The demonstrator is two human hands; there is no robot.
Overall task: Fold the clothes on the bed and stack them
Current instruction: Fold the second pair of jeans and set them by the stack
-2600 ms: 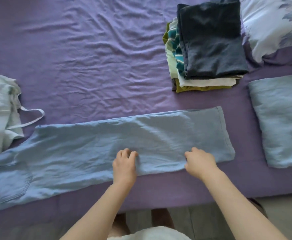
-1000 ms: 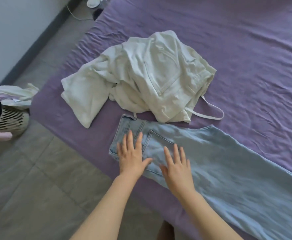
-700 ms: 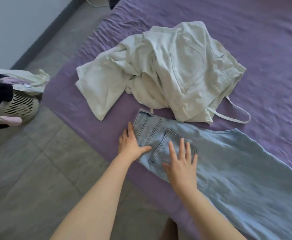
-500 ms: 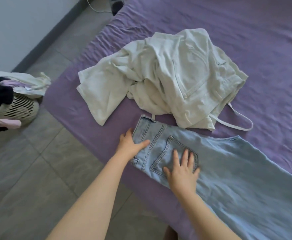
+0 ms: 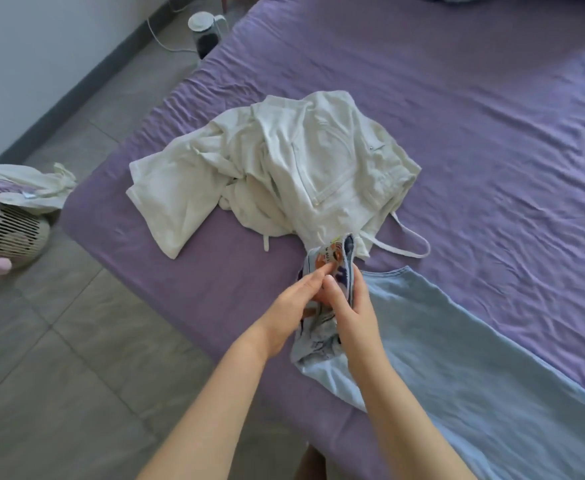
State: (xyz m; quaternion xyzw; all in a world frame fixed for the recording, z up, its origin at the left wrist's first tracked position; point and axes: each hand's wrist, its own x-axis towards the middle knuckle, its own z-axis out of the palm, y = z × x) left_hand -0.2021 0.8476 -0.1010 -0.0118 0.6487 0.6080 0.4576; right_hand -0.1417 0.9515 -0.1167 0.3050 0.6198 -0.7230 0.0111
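Gripping the waistband end of the pale blue denim jeans (image 5: 474, 368), lifted so its printed lining shows, the left hand (image 5: 294, 306) and right hand (image 5: 348, 306) both clutch cloth; the legs lie flat on the purple bedsheet (image 5: 457, 116) toward 4 o'clock; denim looks heavy, limp, best held at the waistband; at 9 o'clock a cream slatted laundry basket (image 5: 10, 233) holds dark and pale garments.

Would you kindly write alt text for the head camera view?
Both hands, left hand and right hand, lift the waist end of light blue jeans off a purple bed, showing a printed lining. A crumpled white garment lies just beyond.
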